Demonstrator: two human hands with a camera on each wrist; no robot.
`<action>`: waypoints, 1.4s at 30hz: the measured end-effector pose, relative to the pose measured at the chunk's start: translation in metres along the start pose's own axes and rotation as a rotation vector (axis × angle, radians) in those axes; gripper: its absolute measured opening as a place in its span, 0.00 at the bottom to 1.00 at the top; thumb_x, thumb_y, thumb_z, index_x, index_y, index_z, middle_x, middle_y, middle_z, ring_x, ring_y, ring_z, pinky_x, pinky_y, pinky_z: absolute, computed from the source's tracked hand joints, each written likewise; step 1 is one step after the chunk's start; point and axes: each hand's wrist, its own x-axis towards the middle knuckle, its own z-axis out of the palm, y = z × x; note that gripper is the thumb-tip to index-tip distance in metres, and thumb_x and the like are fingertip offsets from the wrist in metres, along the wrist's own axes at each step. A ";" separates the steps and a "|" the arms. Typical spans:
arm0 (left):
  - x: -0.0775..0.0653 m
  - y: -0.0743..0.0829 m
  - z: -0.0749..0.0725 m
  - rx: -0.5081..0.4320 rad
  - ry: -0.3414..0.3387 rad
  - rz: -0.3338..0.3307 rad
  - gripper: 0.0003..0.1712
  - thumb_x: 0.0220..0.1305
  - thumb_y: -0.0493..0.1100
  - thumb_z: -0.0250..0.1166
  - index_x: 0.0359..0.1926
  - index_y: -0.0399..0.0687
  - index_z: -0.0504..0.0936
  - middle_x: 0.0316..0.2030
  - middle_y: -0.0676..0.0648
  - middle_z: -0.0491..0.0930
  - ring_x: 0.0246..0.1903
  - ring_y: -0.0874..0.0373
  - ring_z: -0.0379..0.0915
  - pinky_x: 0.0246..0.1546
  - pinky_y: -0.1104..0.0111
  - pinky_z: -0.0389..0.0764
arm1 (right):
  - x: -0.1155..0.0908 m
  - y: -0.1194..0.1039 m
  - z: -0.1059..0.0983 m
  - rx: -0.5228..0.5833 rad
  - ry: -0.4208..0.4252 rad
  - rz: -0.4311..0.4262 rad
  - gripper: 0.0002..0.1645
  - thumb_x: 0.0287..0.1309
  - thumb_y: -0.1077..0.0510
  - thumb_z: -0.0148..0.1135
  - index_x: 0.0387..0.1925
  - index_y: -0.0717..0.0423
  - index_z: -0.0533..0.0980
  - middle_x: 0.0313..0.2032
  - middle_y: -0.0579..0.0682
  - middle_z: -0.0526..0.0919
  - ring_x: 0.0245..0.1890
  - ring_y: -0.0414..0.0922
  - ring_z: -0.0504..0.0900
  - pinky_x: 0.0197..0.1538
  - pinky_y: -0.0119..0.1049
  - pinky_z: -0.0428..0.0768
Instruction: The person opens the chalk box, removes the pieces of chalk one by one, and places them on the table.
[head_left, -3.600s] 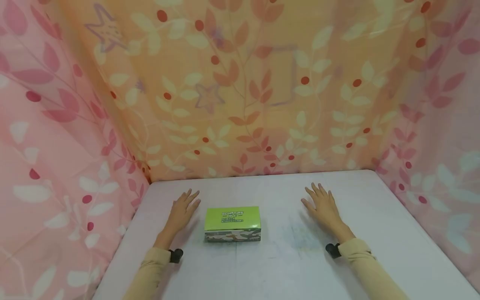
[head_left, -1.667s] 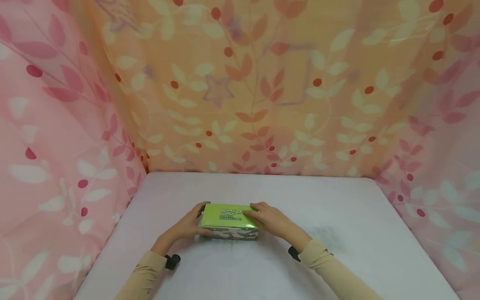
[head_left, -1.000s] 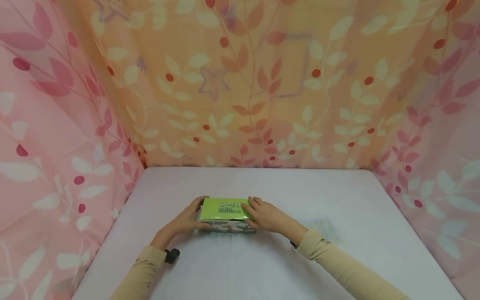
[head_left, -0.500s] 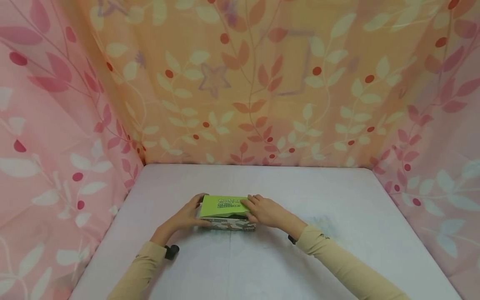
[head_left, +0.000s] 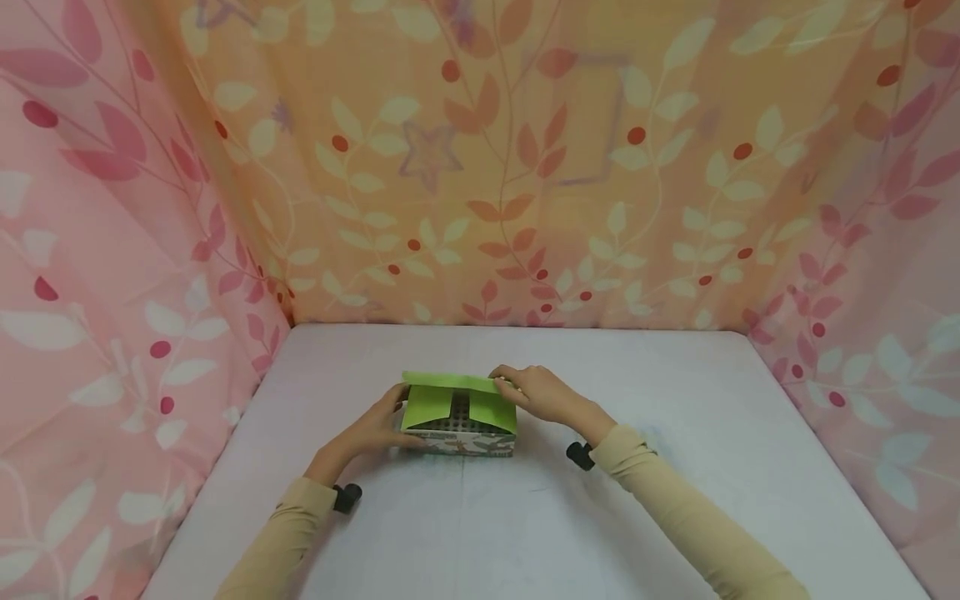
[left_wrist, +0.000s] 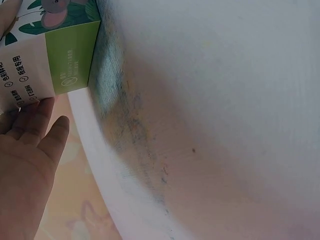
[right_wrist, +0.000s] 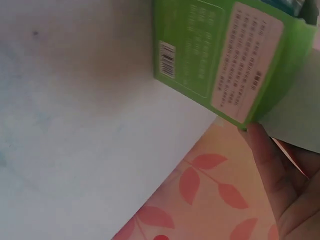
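Note:
A small cardboard box [head_left: 461,443] with a patterned front sits on the table. Its green lid [head_left: 450,381] is tilted up at the back. Beneath it two green inner flaps [head_left: 491,408] lie folded in, and a gap between them shows a dark, dotted content [head_left: 460,412]. My left hand [head_left: 372,429] grips the box's left end, thumb along the front and fingers behind. My right hand [head_left: 542,392] holds the raised lid at its right end. In the right wrist view, the right thumb [right_wrist: 267,160] is right at the corner of the green end panel [right_wrist: 192,55].
The white table [head_left: 420,533] has faint bluish stains near the box. Floral cloth [head_left: 480,167] hangs behind the table and along both sides. A black wrist camera [head_left: 347,497] is strapped to the left wrist, another camera [head_left: 580,455] to the right.
Both hands came in from the sides to the box. The left hand took hold of its left end. The right hand raised the lid up and back, exposing the inner flaps.

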 end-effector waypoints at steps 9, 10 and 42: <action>0.002 0.000 -0.002 0.015 -0.004 -0.027 0.64 0.36 0.59 0.76 0.68 0.41 0.50 0.65 0.40 0.59 0.65 0.46 0.55 0.67 0.53 0.58 | 0.019 0.018 -0.001 0.327 0.075 0.192 0.29 0.67 0.38 0.39 0.55 0.52 0.72 0.35 0.52 0.80 0.26 0.50 0.81 0.31 0.40 0.82; 0.002 0.000 -0.001 0.014 -0.005 -0.032 0.64 0.36 0.59 0.77 0.68 0.41 0.50 0.65 0.41 0.59 0.65 0.47 0.55 0.67 0.53 0.58 | 0.022 0.020 0.001 0.371 0.089 0.216 0.30 0.67 0.37 0.40 0.55 0.53 0.72 0.36 0.53 0.80 0.27 0.52 0.81 0.31 0.42 0.83; -0.005 -0.001 0.002 0.013 0.024 -0.040 0.65 0.34 0.61 0.76 0.69 0.45 0.51 0.66 0.43 0.59 0.67 0.48 0.54 0.67 0.53 0.58 | 0.008 0.047 0.024 0.703 -0.043 0.069 0.25 0.67 0.47 0.45 0.61 0.54 0.67 0.53 0.54 0.76 0.49 0.49 0.76 0.50 0.46 0.78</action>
